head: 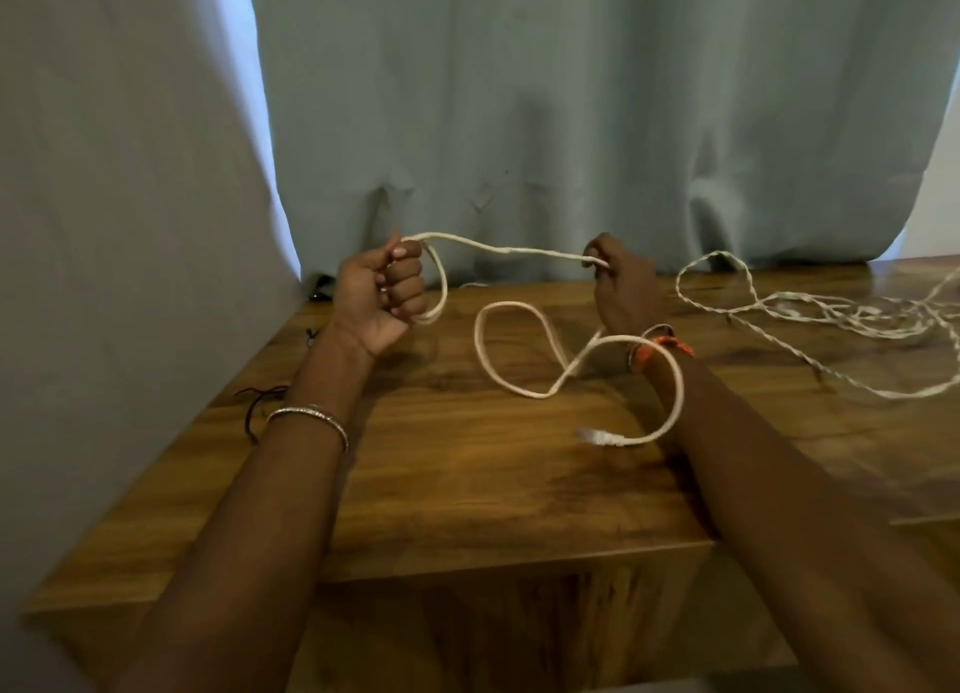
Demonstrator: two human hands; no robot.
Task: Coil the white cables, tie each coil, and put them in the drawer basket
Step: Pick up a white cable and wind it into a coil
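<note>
white cable (511,251) taut between left hand (379,297) and right hand (623,290), both clamped on it above the table (467,484)

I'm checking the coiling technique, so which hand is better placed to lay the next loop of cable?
The right hand: it pinches the free run of the white cable, while the left hand grips the started loop and can only anchor it.

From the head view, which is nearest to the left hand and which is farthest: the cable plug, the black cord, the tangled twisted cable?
Measured from the left hand:
1. Black cord, on the table's left edge, just below it.
2. Cable plug, centre, near the right forearm.
3. Tangled twisted cable, far right.
</note>
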